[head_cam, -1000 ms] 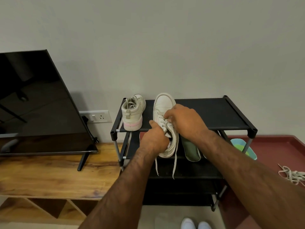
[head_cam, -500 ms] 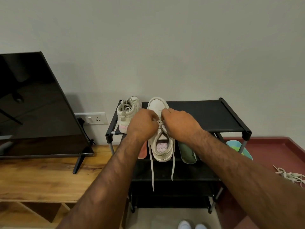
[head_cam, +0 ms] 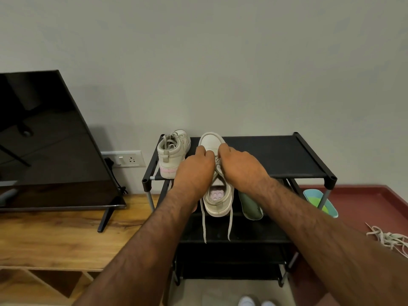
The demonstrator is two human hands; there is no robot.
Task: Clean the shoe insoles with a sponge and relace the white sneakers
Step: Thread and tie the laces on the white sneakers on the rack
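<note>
A white sneaker (head_cam: 217, 202) lies on the top shelf of the black shoe rack (head_cam: 287, 160), toe toward the wall, heel hanging over the front edge. My left hand (head_cam: 196, 167) and my right hand (head_cam: 237, 165) sit over its eyelets, fingers curled on the lace near the toe end. Two loose lace ends (head_cam: 204, 226) dangle below the heel. A patterned insole shows inside the shoe. The second white sneaker (head_cam: 173, 153), laced, stands at the shelf's left end.
A green insole (head_cam: 250, 205) lies on the lower shelf. A blue-green basin (head_cam: 320, 200) sits behind the rack's right leg. A loose lace pile (head_cam: 390, 238) lies on the red surface at right. A television (head_cam: 48, 140) stands on the wooden bench at left.
Both hands have moved up the shoe from the tongue area to the eyelets near the toe. The shoe has straightened and its opening now shows.
</note>
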